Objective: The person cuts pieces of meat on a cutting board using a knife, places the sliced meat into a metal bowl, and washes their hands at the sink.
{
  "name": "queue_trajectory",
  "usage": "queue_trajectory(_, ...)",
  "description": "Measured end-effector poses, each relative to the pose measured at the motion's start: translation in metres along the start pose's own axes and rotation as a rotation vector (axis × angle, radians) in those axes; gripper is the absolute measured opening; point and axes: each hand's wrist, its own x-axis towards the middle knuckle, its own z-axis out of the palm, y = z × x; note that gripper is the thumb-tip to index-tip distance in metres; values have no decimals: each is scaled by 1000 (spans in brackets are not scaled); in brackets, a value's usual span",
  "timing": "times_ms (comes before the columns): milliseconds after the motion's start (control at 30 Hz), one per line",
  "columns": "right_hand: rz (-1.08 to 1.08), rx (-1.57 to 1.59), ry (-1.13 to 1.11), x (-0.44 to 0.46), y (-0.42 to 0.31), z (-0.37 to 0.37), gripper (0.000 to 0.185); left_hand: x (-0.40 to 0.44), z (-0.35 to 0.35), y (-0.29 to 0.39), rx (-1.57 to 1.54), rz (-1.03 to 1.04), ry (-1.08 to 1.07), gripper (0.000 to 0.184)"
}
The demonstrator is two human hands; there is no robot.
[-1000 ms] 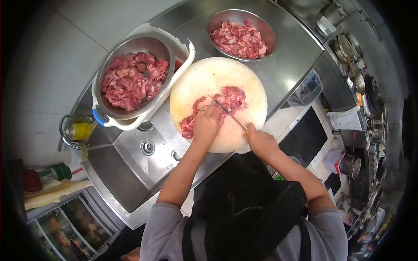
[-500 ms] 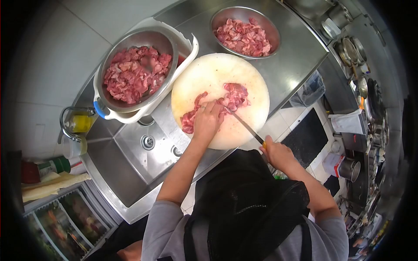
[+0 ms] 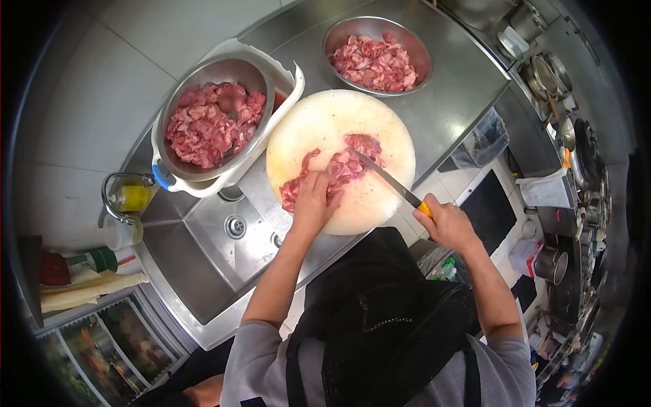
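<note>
A round white cutting board point(image 3: 305, 125) carries several pieces of raw meat point(image 3: 346, 166). My left hand point(image 3: 314, 201) rests on the meat at the board's left side, its fingers bent and pressed on a piece, partly hiding it. Wrapped round the yellow handle of a knife point(image 3: 392, 182) is my right hand point(image 3: 444, 224), just off the board's right edge. The blade slants up and left across the board, and its tip meets the cut meat near the middle.
A steel bowl of meat pieces point(image 3: 327, 44) stands behind the board. Another large metal bowl of meat point(image 3: 264, 78) sits in a white plastic tub point(image 3: 296, 85) at the left. The sink point(image 3: 183, 264) and faucet point(image 3: 108, 193) are at lower left; a lined bin point(image 3: 485, 139) stands at right.
My right hand has moved right and slightly up, the knife tip now over the meat farther from my left hand. My left hand has shifted a little down and left.
</note>
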Motion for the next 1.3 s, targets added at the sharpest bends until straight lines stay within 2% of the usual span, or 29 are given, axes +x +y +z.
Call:
queue_trajectory(100, 0, 17, 24, 3, -9, 18, 42, 9, 0, 13, 93, 21, 100, 37)
queue_trajectory(233, 19, 12, -30, 11, -32, 33, 43, 14, 15, 5, 129, 21, 55, 35)
queue_trajectory(300, 24, -5, -56, 12, -32, 38, 43, 12, 22, 1, 294, 61, 77, 33)
queue_trajectory(367, 61, -128, -59, 12, -32, 40, 40, 11, 23, -3, 297, 66, 79, 31)
queue_trajectory(467, 84, -146, -120, 7, -32, 33, 38, 12, 20, -1, 288, 69, 89, 30)
queue_trajectory(767, 66, -126, -145, 32, -47, 48, 35, 22, 34, -2, 323, 80, 80, 22)
queue_trajectory(900, 103, -157, -180, 7, -35, 41, 35, 19, 38, -3, 298, 77, 125, 19)
queue_trajectory(1000, 58, -166, -124, 9, -40, 43, 35, 19, 36, 1, 310, 94, 136, 21)
queue_trajectory(1067, 48, -167, -158, 22, -45, 46, 34, 18, 36, 1, 292, 82, 125, 21)
queue_trajectory(1167, 109, -154, -231, -4, -29, 36, 32, 16, 31, 0, 277, 84, 108, 22)
queue_trajectory(1300, 17, -127, -136, 15, -37, 44, 31, 12, 31, -1, 272, 100, 101, 21)
